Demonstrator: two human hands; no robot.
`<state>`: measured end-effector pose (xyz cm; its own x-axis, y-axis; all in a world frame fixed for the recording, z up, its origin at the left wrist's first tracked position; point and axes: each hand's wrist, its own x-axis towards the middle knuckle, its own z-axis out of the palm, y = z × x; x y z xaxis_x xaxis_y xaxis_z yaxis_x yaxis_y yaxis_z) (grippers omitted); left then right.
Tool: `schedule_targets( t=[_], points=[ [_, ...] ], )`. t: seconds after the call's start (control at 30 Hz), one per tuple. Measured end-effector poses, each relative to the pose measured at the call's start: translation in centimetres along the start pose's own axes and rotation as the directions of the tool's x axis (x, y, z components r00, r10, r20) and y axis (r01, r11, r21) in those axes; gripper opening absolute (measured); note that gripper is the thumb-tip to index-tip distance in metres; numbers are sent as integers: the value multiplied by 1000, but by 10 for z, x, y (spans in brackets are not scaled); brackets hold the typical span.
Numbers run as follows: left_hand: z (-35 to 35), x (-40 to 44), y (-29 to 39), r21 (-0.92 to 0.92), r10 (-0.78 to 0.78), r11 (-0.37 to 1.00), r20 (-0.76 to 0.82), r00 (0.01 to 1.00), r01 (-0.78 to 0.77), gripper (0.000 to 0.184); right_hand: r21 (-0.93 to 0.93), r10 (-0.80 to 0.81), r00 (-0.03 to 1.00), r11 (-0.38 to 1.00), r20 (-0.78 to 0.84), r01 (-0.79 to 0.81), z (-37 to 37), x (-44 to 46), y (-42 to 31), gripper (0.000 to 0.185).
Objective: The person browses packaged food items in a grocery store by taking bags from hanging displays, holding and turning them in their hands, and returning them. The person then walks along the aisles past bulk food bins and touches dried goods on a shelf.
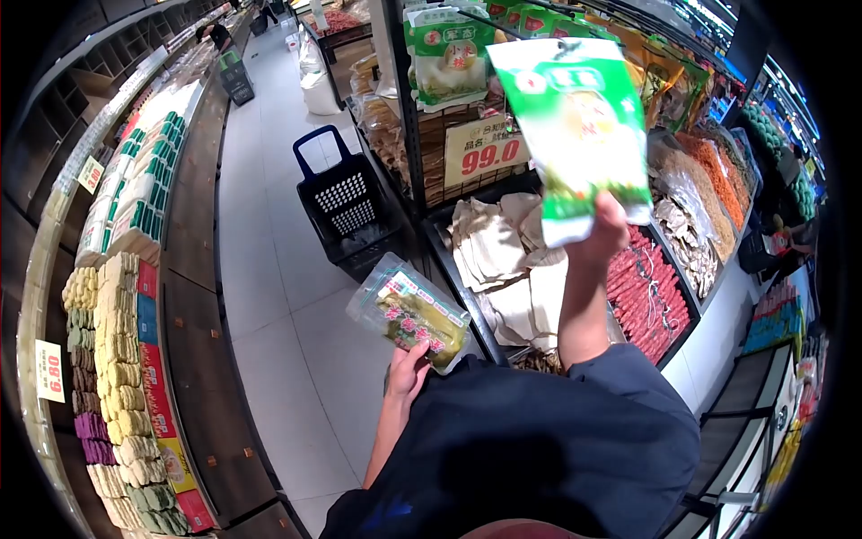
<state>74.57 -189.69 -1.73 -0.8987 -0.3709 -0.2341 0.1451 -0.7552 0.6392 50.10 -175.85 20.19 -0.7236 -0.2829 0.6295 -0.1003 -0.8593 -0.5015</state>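
My left hand (409,373) grips the lower edge of a clear pouch of greenish pickled vegetables (415,314) with pink lettering, held low in front of me over the aisle side. Raised on the other side, my right hand (606,229) is closed on the bottom edge of a green and white food packet (579,126). Glare washes out the middle of this packet. Behind it, similar green packets (449,58) hang on rack hooks.
A dark shopping basket (359,238) with a raised blue handle stands on the aisle floor. Bins hold pale dried sheets (489,242) and red sausages (651,287). Left shelves carry noodle bundles (121,359). A person (215,36) with a cart (235,79) is farther up.
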Motion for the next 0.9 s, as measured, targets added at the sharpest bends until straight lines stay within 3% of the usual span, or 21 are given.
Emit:
schedule_targets(
  t=[0.1, 0.13, 0.23, 0.3, 0.37, 0.43, 0.5, 0.7, 0.73, 0.77, 0.8, 0.83, 0.9],
  points=[
    [-1, 2, -3, -15, 34, 999, 33, 999, -33, 53, 285, 125, 989, 948, 81, -143, -13, -38, -16, 82],
    [-2, 3, -4, -39, 21, 999, 53, 998, -19, 54, 284, 126, 989, 948, 83, -145, -13, -47, -15, 82],
    [-20, 13, -14, -109, 28, 994, 124, 992, -14, 53, 1, 459, 872, 885, 172, -466, -20, -77, 9, 62],
    [-17, 17, -13, -152, 49, 988, 178, 983, -22, 51, -205, 738, 647, 675, 194, -709, -19, -91, 27, 49],
    [9, 19, -2, -226, 86, 974, 262, 961, -26, 56, -322, 908, 380, 418, 177, -849, -12, -102, 41, 37],
    [4, 24, -5, -225, 75, 974, 273, 959, -12, 57, -421, 944, 318, 326, 92, -847, -11, -117, 53, 32],
    [2, 27, -10, -90, 57, 995, 195, 979, -40, 57, -501, 943, 330, 307, 46, -809, -14, -126, 59, 29],
    [11, 19, 6, -48, 72, 996, 27, 997, -71, 50, -713, 982, 179, 170, 63, -681, 4, -117, 58, 30],
    [12, 18, 7, -50, 92, 995, 15, 996, -92, 49, -787, 999, 33, 52, 40, -615, -1, -104, 58, 29],
    [11, 17, 7, -52, 113, 992, 3, 994, -113, 48, -851, 992, 50, 129, 120, -509, -11, -92, 56, 38],
    [10, 15, 7, -53, 114, 992, 3, 993, -114, 48, -844, 992, 88, 121, 88, -523, -21, -81, 57, 36],
    [7, 14, 5, -68, 124, 990, -27, 992, -125, 48, -834, 961, 247, 239, 127, -498, -42, -71, 67, 35],
    [5, 8, 4, -81, 133, 987, -59, 989, -137, 48, -764, 841, 541, 350, 1, -542, -52, -37, 84, 30]
  ],
)
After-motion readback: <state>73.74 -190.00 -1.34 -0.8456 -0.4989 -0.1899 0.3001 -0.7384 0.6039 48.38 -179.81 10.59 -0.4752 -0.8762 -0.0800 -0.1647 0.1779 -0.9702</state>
